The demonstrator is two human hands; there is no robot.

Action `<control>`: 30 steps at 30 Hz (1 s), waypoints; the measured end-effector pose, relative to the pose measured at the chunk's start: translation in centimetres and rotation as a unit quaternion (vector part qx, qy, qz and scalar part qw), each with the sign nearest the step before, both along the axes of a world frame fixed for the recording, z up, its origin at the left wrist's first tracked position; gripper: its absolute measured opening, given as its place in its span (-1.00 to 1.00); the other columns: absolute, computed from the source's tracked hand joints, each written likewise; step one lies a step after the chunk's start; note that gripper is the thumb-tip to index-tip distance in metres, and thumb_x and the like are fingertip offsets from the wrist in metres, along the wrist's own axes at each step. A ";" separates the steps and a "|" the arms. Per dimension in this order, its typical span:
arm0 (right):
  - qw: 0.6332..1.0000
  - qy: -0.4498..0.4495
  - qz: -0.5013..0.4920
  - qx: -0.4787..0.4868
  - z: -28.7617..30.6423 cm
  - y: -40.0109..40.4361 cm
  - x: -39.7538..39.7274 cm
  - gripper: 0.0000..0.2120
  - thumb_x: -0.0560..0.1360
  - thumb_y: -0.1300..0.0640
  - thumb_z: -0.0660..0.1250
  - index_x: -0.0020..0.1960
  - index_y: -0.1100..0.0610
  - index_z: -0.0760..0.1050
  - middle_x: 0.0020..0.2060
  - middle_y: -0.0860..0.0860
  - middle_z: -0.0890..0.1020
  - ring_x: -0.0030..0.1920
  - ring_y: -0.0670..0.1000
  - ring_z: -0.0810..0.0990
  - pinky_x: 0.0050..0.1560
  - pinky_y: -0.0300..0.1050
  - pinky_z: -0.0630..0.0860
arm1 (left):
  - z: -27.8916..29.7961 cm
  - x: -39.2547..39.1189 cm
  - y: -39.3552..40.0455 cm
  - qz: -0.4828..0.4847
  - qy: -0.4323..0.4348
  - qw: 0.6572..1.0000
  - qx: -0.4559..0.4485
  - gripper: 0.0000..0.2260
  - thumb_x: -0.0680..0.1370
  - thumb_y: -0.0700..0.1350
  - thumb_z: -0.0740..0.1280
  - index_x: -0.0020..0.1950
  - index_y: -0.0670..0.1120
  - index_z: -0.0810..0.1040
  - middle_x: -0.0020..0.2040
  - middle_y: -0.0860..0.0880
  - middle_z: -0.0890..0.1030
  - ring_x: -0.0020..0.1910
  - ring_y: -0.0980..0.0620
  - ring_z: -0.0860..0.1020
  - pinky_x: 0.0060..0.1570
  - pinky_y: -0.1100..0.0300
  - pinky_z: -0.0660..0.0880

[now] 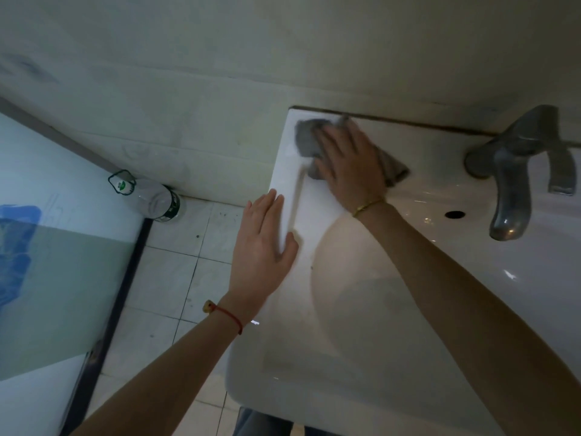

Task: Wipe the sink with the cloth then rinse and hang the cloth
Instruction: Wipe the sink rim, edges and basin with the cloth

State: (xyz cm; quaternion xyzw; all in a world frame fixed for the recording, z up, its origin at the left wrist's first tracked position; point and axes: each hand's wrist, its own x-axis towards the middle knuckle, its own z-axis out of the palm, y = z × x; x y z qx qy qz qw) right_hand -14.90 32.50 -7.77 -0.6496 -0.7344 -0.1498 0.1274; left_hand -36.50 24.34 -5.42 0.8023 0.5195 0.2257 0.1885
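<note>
Two hands are at work on our sink (408, 357), & we go left to right. Far left of both hands, a glass panel w/ a dark frame (63, 247) stands on the tiled floor (176, 278). At its far corner, a clear plastic bottle (147, 196) w/ a green label stands by the wall, well apart from our left hand.

Our left hand (264, 247) lies flat on the sink's left rim, fingers straight & together, pointing toward the wall; it holds nothing. A red string bracelet (226, 316) sits on that wrist.

Just beyond the left fingertips, toward the back corner of the rim, our right hand (349, 165) presses down on the grey cloth (306, 136), fingers spread & fairly straight over it, not curled round it. The cloth sticks out past the fingertips on the left & from under the palm on the right, lying on the rim close to the wall. A gold bangle (367, 206) rings the right wrist.

Right of that hand: an overflow hole (454, 214) in the basin wall, then the metal tap (515, 171), near but apart from the cloth.
</note>
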 end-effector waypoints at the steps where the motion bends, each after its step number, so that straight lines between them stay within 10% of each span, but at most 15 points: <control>1: 0.999 -0.003 0.041 -0.017 -0.2 0.3 -0.1 -0.53 0.62 -0.04 0.12 0.42 0.19 0.38 0.35 0.13 0.48 0.36 0.24 0.40 0.40 0.07 0.28 | 0.0 0.0 0.0 0.000 0.001 1.000 0.000 -0.51 0.56 -0.14 0.34 0.47 -0.24 0.36 0.48 -0.15 0.38 0.50 -0.08 0.31 0.56 -0.01 0.12; 5: 0.998 -0.033 0.056 -0.005 -0.6 -1.7 5.6 -0.53 0.63 -0.11 0.15 0.45 0.13 0.36 0.36 0.13 0.47 0.34 0.23 0.36 0.33 0.07 0.34 | 0.0 -0.1 -0.1 0.001 -0.003 1.000 -0.002 -0.51 0.58 -0.11 0.32 0.48 -0.22 0.35 0.49 -0.12 0.37 0.51 -0.04 0.29 0.57 0.04 0.09; 13: 0.966 0.099 -0.235 0.030 -0.3 -5.2 5.9 -0.58 0.65 -0.10 0.06 0.30 0.11 0.51 0.15 0.15 0.55 0.07 0.19 0.41 0.05 -0.02 0.34 | -0.1 -0.2 0.0 -0.006 -0.029 1.000 -0.003 -0.52 0.57 -0.14 0.32 0.46 -0.25 0.37 0.48 -0.15 0.38 0.50 -0.08 0.31 0.58 0.07 0.04; 18: 0.984 0.151 -0.091 -0.030 -2.2 -7.9 -4.0 -0.68 0.56 0.03 0.28 0.27 0.13 0.51 0.09 0.15 0.55 -0.02 0.17 0.39 -0.04 -0.01 0.35 | -0.1 -0.3 0.0 -0.007 -0.020 1.000 0.002 -0.52 0.60 -0.09 0.31 0.47 -0.25 0.36 0.49 -0.15 0.37 0.51 -0.05 0.29 0.58 0.08 0.05; 22: 0.947 0.277 -0.087 -0.135 -1.2 -13.4 -8.5 -0.51 0.59 -0.14 0.04 0.38 0.07 0.46 0.20 0.03 0.47 0.05 0.09 0.33 0.03 0.03 0.50 | 0.1 -0.3 -0.2 -0.006 -0.019 1.000 -0.017 -0.50 0.61 -0.06 0.28 0.52 -0.20 0.30 0.53 -0.11 0.29 0.52 0.17 0.11 0.58 0.02 0.05; 30: 0.958 0.234 -0.029 -0.161 -0.3 -19.5 -9.6 -0.54 0.58 -0.07 0.09 0.45 -0.02 0.34 0.29 0.04 0.40 0.00 0.15 0.45 -0.02 0.00 0.52 | 0.4 -0.5 -0.5 -0.017 -0.037 0.999 -0.033 -0.49 0.58 -0.16 0.24 0.52 -0.22 0.28 0.54 -0.13 0.28 0.54 0.09 0.13 0.58 -0.04 0.06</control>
